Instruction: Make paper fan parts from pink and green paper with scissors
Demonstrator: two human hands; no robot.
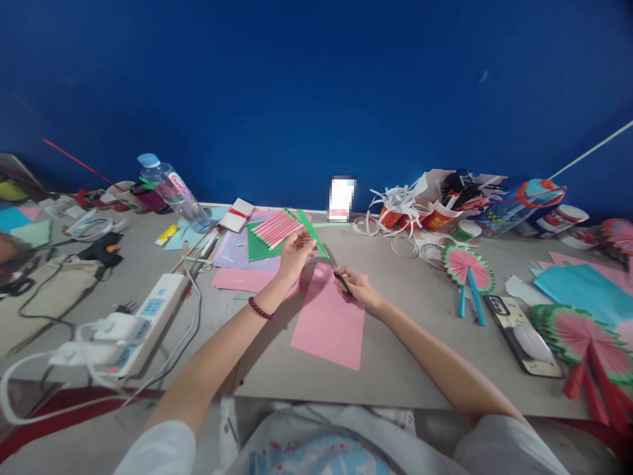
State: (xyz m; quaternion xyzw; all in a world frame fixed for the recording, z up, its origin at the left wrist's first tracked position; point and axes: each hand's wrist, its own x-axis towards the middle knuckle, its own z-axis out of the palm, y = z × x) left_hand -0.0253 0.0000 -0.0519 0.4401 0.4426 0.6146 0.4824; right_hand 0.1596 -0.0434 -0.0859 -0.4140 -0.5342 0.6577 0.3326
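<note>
Leaning over a cluttered table [410,369] and a loose pink sheet [329,326], a person holds a pleated pink-and-green paper [277,229] above its far middle, the left hand [295,254] pinching the near edge in a closed grip. Light, limp and easily creased, it likely handles best by the stacked folds. The right hand [360,291] is wrapped around small dark scissors [343,279], their blades too small to make out.

Water bottle [174,192], power strip [151,313], paper fan [467,265]

Paper-craft workroom: grey tabletop [405,356] strewn with flat pink paper sheet [329,323] at 12 o'clock, pink-and-green pleated paper fans [573,330] at 2, black hot-glue gun [101,249] at 10.
</note>
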